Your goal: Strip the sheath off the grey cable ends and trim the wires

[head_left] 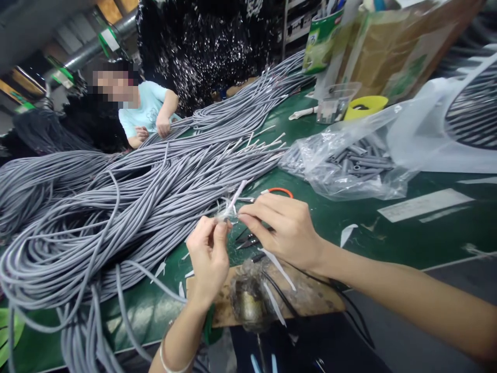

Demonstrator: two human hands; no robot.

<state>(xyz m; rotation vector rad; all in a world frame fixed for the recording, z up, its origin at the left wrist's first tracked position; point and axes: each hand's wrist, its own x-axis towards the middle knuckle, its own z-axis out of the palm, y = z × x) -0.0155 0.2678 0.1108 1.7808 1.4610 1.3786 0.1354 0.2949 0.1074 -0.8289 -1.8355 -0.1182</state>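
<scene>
My left hand [209, 254] pinches the stripped end of a grey cable between thumb and forefinger. Whitish strands and a pale strip of wrapping [237, 193] stick up from that end. Just to the right, my right hand [289, 228] has its thumb and fingers closed at the tips beside the same strands; thin fibres seem to run between the hands, too fine to make out clearly. Below the fingertips lie black-handled snips [248, 240] on the green table. A tool with an orange handle [280, 192] rests behind my right hand, partly covered by it.
Large bundles of grey cable [128, 207] fill the left of the green table [361, 248]. A clear bag of grey tubes [349, 160] lies at right, near a yellow tape roll [365, 107]. A machine on a wooden board [306, 298] sits in front. Across the table works another person [145, 106].
</scene>
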